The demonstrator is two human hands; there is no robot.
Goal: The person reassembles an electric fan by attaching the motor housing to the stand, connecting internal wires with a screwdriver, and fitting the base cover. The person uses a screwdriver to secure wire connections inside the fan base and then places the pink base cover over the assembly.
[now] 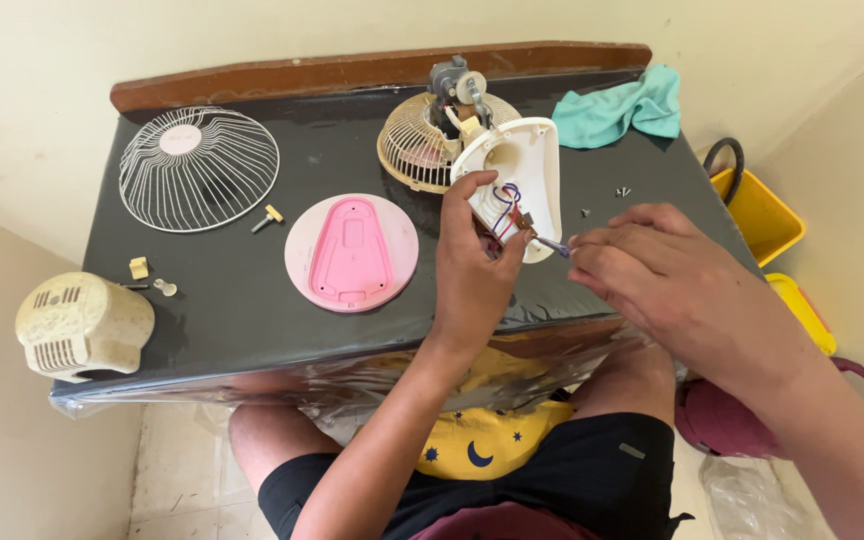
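Gripping white fan base housing (522, 165) upright at table (232, 290) centre-right, your left hand (472, 265) steadies it; your right hand (652, 265) pinches thin tool (550, 243) at exposed wires (504, 205). Step: wiring work. Next move needs steady tip.

Centre: your left hand (474, 262) grips the fan base shell (517, 180), your right hand (652, 265) just right of it.
Behind: rear grille with motor (422, 150).
Left: base plate (351, 252), then front grille (198, 168).
Left edge: motor cover (82, 325).
Far right: cloth (624, 108).
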